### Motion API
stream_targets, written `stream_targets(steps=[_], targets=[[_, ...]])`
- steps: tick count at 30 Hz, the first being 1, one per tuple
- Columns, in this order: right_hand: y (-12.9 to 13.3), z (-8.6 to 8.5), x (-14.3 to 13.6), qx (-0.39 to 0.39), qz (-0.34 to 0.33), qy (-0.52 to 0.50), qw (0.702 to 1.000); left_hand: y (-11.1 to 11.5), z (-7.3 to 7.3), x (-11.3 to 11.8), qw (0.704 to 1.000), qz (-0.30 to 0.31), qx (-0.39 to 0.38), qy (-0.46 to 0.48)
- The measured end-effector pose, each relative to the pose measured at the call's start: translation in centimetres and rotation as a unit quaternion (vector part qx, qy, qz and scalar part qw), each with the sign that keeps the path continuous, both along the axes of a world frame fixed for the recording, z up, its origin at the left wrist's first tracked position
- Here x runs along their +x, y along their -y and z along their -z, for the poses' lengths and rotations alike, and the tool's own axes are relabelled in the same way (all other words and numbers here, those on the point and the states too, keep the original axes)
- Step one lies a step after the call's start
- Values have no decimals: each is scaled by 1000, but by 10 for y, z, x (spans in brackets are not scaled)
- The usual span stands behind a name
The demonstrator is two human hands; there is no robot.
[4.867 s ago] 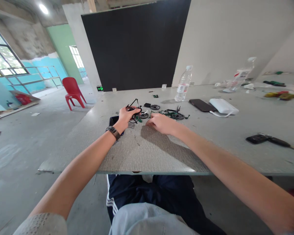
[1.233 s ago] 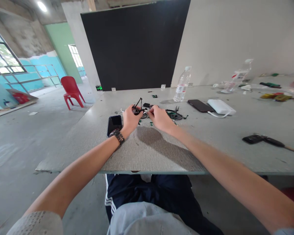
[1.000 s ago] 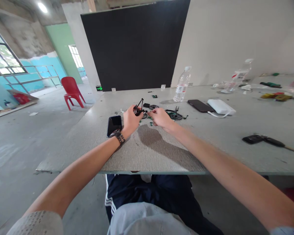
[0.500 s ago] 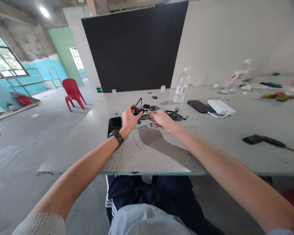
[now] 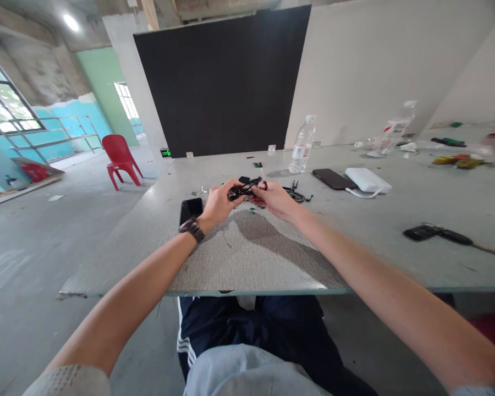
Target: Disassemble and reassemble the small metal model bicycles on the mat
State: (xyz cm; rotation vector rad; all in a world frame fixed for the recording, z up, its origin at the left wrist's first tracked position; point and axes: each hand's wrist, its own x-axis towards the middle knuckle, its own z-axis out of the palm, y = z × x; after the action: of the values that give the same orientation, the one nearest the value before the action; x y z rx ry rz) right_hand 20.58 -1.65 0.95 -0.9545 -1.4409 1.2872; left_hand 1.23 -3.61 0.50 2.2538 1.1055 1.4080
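Grey tabletop: finely streaked, small chip at near edge, arm shadow across middle.
Far side: black panel upright before pale wall.
Room: bare concrete floor, red plastic chair off left, turquoise paint low on the walls, ceiling rough.
Right side: clear bottle standing; dark slab flat beside white case; black key fob nearer.
Black bicycle-like piece: small, thin-barred, partly covered by fingers, fine detail too small to read; between both hands, over the table's middle.
Left hand: clamped round its left part; dark phone near the watch.
Right hand: fingertips pinched on its right end, hands close together.
Loose parts: dark green and black, just beyond the right hand.
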Motion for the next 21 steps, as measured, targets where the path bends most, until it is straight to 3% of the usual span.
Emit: stream_targets(steps=[3,6,11,14,16,18,19,21], targets=[[-1,2,4,17,-43,-7,999,1,-2,-3,998,14,9,-58],[-2,3,4,14,-37,-45,998,0,-4,-7,996,-8,43,-76],[-2,0,0,-13,-2,-60,998,-7,0,-13,997,-49,64,-13],[-1,0,-3,-33,1,-101,994,-20,8,-10,993,-81,-13,89],[0,0,-6,-33,13,-120,992,-29,12,-4,972,-61,-118,195],[-1,2,-9,-25,32,-134,990,-34,14,2,963,-38,-160,213],[-1,2,-10,-20,40,-139,989,-34,14,4,959,-15,-184,215],[-3,5,-11,-8,55,-139,989,-28,11,5,928,112,-274,228]])
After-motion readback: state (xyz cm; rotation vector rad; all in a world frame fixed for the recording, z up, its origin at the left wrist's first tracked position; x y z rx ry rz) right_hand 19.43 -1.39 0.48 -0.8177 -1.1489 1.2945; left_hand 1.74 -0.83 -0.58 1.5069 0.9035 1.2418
